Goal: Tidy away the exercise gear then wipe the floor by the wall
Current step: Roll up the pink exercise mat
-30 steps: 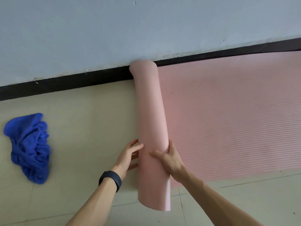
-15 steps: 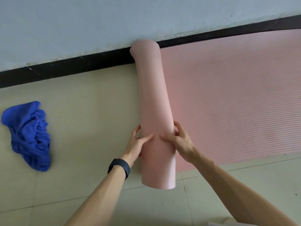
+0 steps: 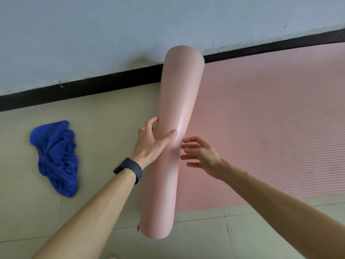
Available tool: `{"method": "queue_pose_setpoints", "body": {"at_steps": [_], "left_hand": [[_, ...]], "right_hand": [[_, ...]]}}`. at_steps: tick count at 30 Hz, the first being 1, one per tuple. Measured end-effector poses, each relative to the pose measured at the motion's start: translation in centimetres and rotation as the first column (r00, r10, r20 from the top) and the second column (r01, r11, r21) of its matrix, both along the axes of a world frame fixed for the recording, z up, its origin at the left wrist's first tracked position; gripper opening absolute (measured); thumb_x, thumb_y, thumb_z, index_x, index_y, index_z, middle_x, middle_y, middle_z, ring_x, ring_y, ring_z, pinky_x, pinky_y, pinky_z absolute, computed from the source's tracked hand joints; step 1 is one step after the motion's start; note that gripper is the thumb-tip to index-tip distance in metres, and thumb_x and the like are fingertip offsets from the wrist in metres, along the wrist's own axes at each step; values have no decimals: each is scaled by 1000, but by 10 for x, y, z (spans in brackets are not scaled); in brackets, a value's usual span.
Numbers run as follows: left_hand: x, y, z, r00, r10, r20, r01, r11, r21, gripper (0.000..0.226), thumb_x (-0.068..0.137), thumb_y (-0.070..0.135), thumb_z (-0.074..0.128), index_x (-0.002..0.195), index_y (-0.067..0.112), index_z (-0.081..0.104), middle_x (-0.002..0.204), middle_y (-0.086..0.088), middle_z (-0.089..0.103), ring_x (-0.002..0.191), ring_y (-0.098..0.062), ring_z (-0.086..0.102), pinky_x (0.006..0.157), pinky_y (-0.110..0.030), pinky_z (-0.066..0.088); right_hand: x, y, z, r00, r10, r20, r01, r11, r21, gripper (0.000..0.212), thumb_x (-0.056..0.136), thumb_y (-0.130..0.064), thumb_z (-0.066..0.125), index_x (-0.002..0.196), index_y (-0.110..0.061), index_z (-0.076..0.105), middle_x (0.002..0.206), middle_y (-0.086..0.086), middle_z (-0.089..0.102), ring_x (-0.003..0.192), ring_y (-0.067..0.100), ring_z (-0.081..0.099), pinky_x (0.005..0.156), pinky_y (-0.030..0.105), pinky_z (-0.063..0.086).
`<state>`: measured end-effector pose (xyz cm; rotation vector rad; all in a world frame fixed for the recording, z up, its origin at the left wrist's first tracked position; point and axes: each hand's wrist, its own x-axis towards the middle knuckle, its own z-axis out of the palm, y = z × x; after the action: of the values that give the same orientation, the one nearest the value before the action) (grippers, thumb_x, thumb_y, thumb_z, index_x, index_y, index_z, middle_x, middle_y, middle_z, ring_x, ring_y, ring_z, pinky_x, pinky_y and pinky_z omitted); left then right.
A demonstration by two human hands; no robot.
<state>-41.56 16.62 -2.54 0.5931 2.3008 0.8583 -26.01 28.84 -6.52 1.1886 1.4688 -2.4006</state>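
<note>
One pink exercise mat (image 3: 261,128), partly rolled: the flat, ribbed portion lies on the floor (image 3: 102,128) to the right, its far edge along the black skirting (image 3: 93,86). The roll (image 3: 177,101) is a long smooth tube running from the skirting toward the viewer, its far end at the foot of the wall (image 3: 112,34), its near end over the tiles. Left hand (image 3: 149,146): grips the roll at mid-length from the left side, thumb (image 3: 168,136) laid across the top face, fingers curled round the left flank. Right hand (image 3: 203,156): held just beside the roll's right edge, over the flat portion, fingers (image 3: 188,140) spread and relaxed, holding nothing; whether the fingertips touch the roll cannot be told. One dark wristband (image 3: 130,169) on the left wrist; one ring (image 3: 141,130) on a left finger. One blue cloth (image 3: 56,157), crumpled, on the floor well to the left of the roll, near the skirting.
</note>
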Motion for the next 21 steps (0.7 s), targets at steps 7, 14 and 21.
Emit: {"method": "queue_pose_setpoints", "body": {"at_steps": [7, 14, 21], "left_hand": [[-58, -35, -3, 997, 2, 73, 18, 963, -269, 79, 76, 41, 73, 144, 33, 36, 106, 6, 61, 93, -20, 63, 78, -40, 58], [-77, -74, -22, 997, 73, 2, -70, 970, -233, 61, 91, 52, 53, 146, 34, 33, 128, -2, 56, 102, -20, 60, 87, -36, 51], [-62, -89, -30, 999, 33, -41, -38, 993, -111, 95, 77, 71, 64, 152, 42, 12, 141, -2, 50, 125, -20, 54, 98, -35, 49]], "right_hand": [[-59, 10, 22, 956, 221, 194, -244, 964, 102, 55, 87, -56, 66, 130, -23, 56, 114, 0, 61, 97, 17, 62, 75, 33, 54], [-124, -21, 14, 976, 69, 207, -120, 963, 242, 48, 87, -32, 72, 120, -14, 43, 108, 2, 60, 88, 17, 64, 72, 34, 58], [-156, -14, 20, 1000, -9, -5, 10, 945, 326, 26, 89, -18, 69, 112, -27, 63, 94, 0, 76, 84, 18, 74, 77, 34, 60]]}}
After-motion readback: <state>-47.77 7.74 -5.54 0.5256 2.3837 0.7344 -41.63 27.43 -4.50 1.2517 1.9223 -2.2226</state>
